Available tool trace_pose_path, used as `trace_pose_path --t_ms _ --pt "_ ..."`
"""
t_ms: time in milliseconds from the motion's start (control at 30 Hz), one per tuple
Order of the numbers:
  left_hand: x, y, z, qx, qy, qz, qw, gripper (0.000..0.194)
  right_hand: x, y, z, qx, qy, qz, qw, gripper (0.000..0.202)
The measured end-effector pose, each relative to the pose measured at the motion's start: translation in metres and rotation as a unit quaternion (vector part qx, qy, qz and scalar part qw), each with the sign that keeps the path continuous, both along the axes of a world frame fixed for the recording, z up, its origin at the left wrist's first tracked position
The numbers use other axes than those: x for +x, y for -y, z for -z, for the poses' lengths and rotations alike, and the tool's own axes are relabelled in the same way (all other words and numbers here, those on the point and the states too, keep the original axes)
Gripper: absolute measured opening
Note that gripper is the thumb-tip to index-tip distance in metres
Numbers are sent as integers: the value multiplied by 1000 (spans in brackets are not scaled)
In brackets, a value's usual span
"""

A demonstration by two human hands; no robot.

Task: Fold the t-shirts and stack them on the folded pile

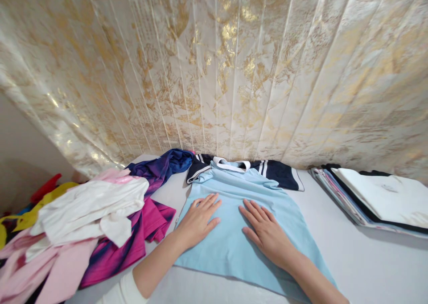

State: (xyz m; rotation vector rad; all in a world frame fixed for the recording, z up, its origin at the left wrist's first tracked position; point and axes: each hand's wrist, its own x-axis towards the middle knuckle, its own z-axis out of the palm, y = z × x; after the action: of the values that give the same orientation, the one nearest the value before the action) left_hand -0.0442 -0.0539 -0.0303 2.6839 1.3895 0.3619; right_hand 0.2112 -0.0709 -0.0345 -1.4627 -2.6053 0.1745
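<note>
A light blue shirt (234,259) with a white collar and dark navy, white-striped sleeves lies spread on the white table, its collar at the far side. On its left half rests my left hand (199,219), palm down with the fingers spread. My right hand (264,232) lies flat on the right half, fingers apart and pointing up and left. Neither hand grips the cloth. Some wrinkles run across the shirt between the hands and the collar.
Crumpled clothes, with a white garment (90,206) on top, are heaped at the left. A stack of folded clothes, topped by a white one (384,192), sits at the right. Behind the white table (377,264) hangs a gold-patterned curtain (214,72).
</note>
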Motion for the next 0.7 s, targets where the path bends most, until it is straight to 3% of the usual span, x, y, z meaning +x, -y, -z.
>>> trace_pose_path --t_ms 133,267,500,600,700 --pt "-5 -2 0 -8 21 11 1000 48 20 -17 9 28 14 19 999 54" --pt "-6 -3 -3 -10 15 13 1000 47 33 -22 9 43 7 -2 999 54" --pt "-12 -6 -8 2 -2 -10 1000 46 57 -34 12 63 15 30 997 56" --pt "-16 -8 -6 15 3 -30 999 45 53 -32 11 72 4 28 997 53" --pt "-16 -8 -4 24 8 -35 999 45 26 -14 -2 74 -28 8 997 49"
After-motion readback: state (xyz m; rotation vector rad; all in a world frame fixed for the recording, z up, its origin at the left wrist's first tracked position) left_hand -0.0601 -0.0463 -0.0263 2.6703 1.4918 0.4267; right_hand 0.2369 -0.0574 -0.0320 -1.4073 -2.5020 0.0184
